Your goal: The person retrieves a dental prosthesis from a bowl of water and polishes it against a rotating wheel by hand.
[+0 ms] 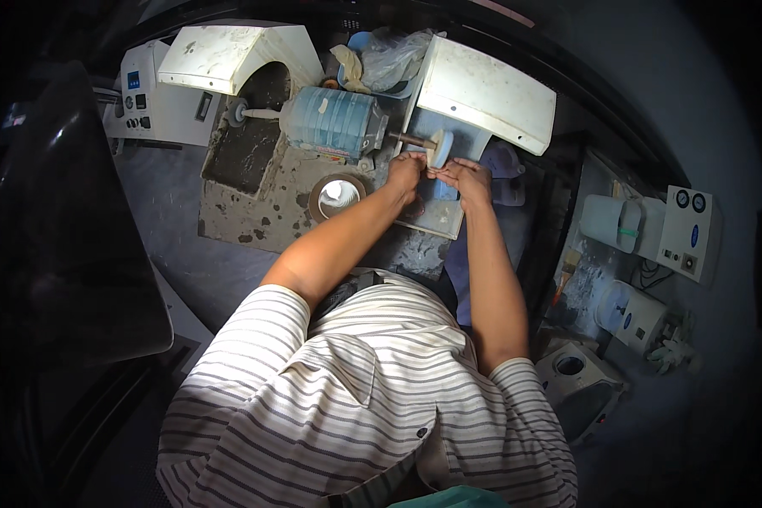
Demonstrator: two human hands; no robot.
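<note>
A bench polishing lathe with a blue motor (328, 121) stands ahead of me. From its right end a spindle (408, 138) carries a pale round polishing wheel (442, 149). My left hand (405, 174) is closed just below and left of the wheel. On the wheel's lower right, my right hand (469, 179) is closed too, its fingertips close to those of the left. Between them they pinch something small at the wheel's lower edge, too small and covered to name. A white hood (487, 89) arches over the blue-lined tray (436, 222) around the wheel.
A second white hood (237, 59) covers a dirty trough (244, 161) and a small wheel (236, 112) at left. A tape roll (317, 200) lies near my left forearm. Behind the motor sits a basin with plastic bags (394, 61). Machines (690, 233) stand at right.
</note>
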